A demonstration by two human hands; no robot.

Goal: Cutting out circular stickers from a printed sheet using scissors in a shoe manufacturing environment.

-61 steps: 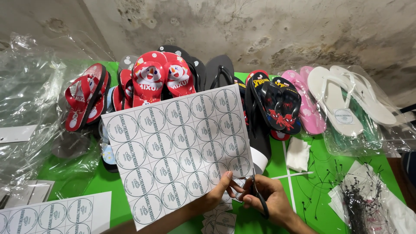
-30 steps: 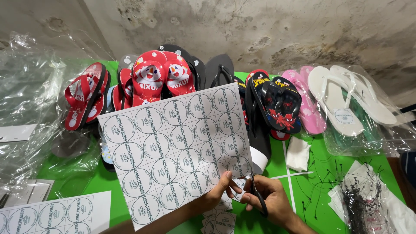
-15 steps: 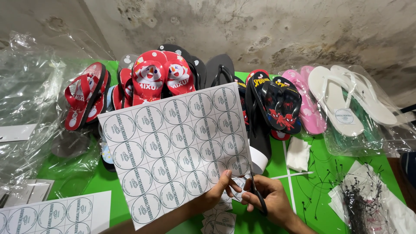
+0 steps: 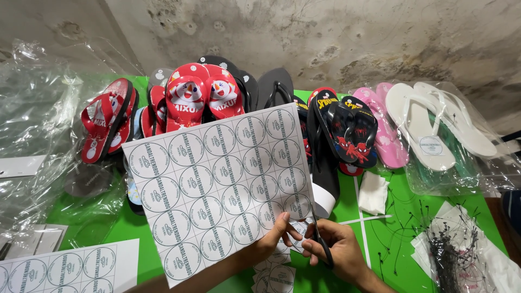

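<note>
Label sheet (image 4: 217, 190), printed with round stickers, is being pinched at its lower right corner above the green table (image 4: 380, 239) by the left hand (image 4: 274, 236) while the right hand (image 4: 336, 252), closed around black scissors (image 4: 321, 244), is cutting there, risking a clipped fingertip or a nicked label if the sheet sags.

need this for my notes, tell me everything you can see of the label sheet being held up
The label sheet is a white paper-like rectangle printed with rows of round black-outlined labels. It is held up tilted over the green table, in front of the sandals. The left hand pinches its lower right corner, where the right hand works black scissors.
</note>
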